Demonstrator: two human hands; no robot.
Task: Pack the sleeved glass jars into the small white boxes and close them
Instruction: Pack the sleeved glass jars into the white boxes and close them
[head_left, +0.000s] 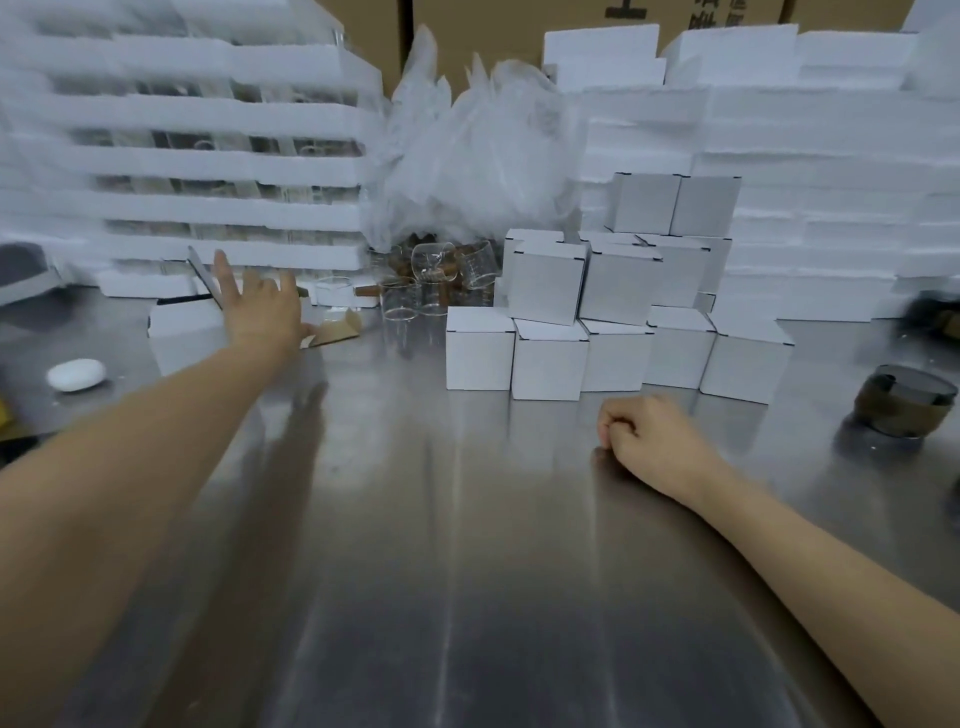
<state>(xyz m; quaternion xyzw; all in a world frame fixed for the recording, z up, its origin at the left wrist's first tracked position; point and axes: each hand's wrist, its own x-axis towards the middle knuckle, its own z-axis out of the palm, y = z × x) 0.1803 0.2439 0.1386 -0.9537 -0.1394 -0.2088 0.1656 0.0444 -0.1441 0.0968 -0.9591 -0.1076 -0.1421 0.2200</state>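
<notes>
Our left hand (265, 312) holds nothing. With fingers spread and the arm stretched long, it reaches left of the stack of closed boxes (550, 358), over an open white box (182, 332), probably to fetch it. Our right hand (649, 436) rests on the table (467, 571) in front of the stack, curled into an empty fist. The sleeved jar (906, 402) stands right of the stack, unpacked.

Left hand (262, 312) motion-blurred; foam trays (208, 161) behind it smeared
</notes>
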